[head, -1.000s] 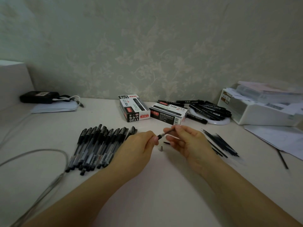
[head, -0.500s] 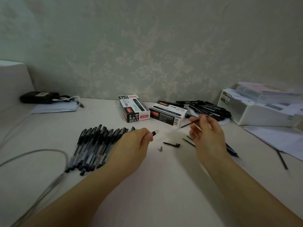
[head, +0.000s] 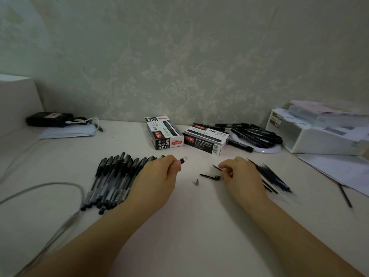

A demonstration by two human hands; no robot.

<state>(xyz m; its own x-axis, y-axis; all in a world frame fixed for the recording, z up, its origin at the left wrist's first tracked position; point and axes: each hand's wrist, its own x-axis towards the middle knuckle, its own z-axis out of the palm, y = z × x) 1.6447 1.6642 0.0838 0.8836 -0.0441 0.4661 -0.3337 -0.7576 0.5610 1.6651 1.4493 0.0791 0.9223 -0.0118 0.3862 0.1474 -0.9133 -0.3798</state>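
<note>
Left hand (head: 157, 176) grips the pen barrel (head: 182, 159), right hand (head: 241, 174) pinches a thin piece (head: 217, 167) beside the clip (head: 210, 176), likely to slide in straight next.

A small grey metal pen tip (head: 196, 182) lies on the white table (head: 199, 226). Left of it, the left hand (head: 157, 176) grips a clear pen barrel with a black grip (head: 183, 159). Just right of it lies a black plastic clip piece (head: 210, 176), and further right the right hand (head: 241, 174) pinches a thin dark refill (head: 217, 167).
</note>
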